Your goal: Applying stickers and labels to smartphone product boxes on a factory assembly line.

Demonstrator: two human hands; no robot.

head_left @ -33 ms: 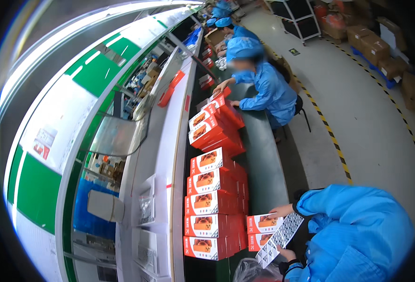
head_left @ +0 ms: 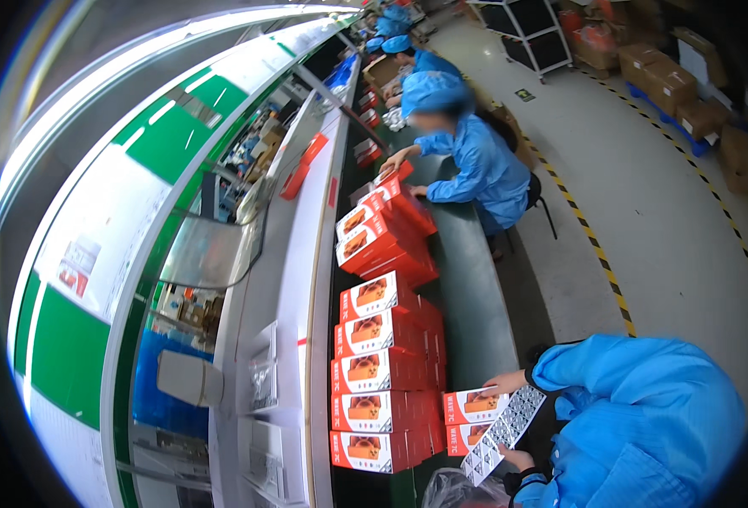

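A long white sticker sheet (head_left: 504,438) with black-and-white printed squares slants across the lower right. My left hand (head_left: 519,459), the lower of the two, pinches its edge near the lower end. Above it, my right hand (head_left: 507,383) has its fingertips closed together at the upper right corner of a red-and-white box (head_left: 470,407); anything small between them is hidden. A second red-and-white box (head_left: 460,438) lies just below that one, partly covered by the sheet. To their left rises a block of stacked, matching boxes (head_left: 365,406), showing dark-and-white corner marks.
More boxes (head_left: 382,240) stand farther up the dark green worktop (head_left: 475,296). A co-worker (head_left: 484,161) in blue reaches over them. Clear plastic (head_left: 458,489) lies at the near edge. A white ledge (head_left: 293,279) runs along the left side.
The whole view has shifted slightly, with the near box stack a little lower in it. My hands and the sticker sheet hold nearly the same places.
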